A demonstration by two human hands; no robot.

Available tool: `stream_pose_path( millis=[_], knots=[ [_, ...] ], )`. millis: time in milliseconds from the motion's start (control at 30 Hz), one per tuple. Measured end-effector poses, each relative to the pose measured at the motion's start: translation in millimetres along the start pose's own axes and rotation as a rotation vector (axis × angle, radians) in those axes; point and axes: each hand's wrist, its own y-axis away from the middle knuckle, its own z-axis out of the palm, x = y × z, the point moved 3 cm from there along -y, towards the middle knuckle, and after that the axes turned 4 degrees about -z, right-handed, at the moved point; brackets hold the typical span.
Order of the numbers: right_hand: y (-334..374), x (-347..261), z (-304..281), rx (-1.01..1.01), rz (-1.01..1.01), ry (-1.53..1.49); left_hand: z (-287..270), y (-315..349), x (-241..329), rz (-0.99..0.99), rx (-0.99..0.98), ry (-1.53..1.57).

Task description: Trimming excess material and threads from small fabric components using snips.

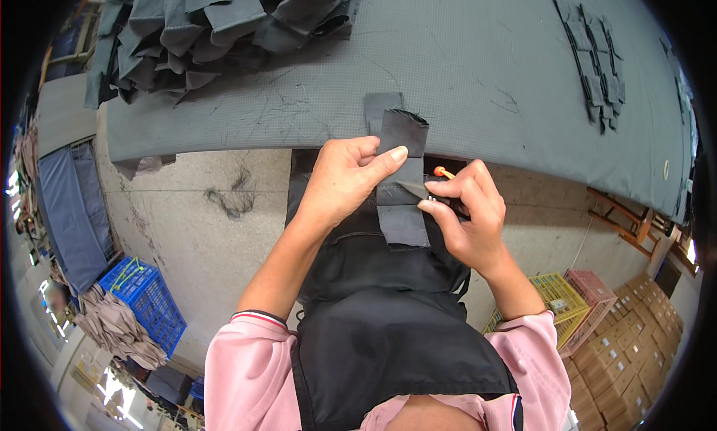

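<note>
My left hand (347,173) pinches a strip of dark grey fabric pieces (403,140) between thumb and fingers at the table's near edge. The strip's upper end rests over the edge and its lower end hangs above my black apron (388,326). In my right hand (474,211) is a pair of thread snips (414,188), dark in the grip with an orange tip sticking out. Its pointed blades lie against the fabric beside a stitched seam, just right of my left thumb. My fingers hide most of the handle.
A grey cloth-covered table (448,72) spans the front, with loose threads on it. Fabric pieces (216,28) heap at the far left; linked strips (594,57) lie far right. Below stand a blue crate (149,300), a yellow crate (556,300), a pink crate (590,296) and cardboard boxes (627,349).
</note>
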Motion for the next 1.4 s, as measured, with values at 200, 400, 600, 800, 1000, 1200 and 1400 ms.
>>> stream_pose_path(
  millis=[200, 400, 600, 800, 1000, 1200, 1400],
  knots=[
    [3, -4, 1, -0.107, -0.012, 0.056, 0, 2, 1, -0.013, 0.003, 0.027],
    [0, -4, 8, -0.075, -0.044, 0.042, 1, 1, 1, 0.003, -0.003, 0.029],
    [3, -7, 10, -0.051, -0.096, 0.120, 0, 1, -1, -0.011, -0.006, 0.016],
    [2, -7, -1, 0.084, -0.025, 0.070, 0, 1, 2, -0.004, 0.012, 0.030],
    [6, -5, 1, 0.053, 0.136, -0.083, 1, 5, 7, -0.026, 0.011, 0.049],
    [16, 11, -6, 0.053, 0.531, -0.425, 2, 5, 0, -0.004, 0.018, 0.143],
    [-6, 15, 14, -0.075, 0.371, -0.406, 3, 7, 12, 0.011, -0.004, 0.050]
  ],
)
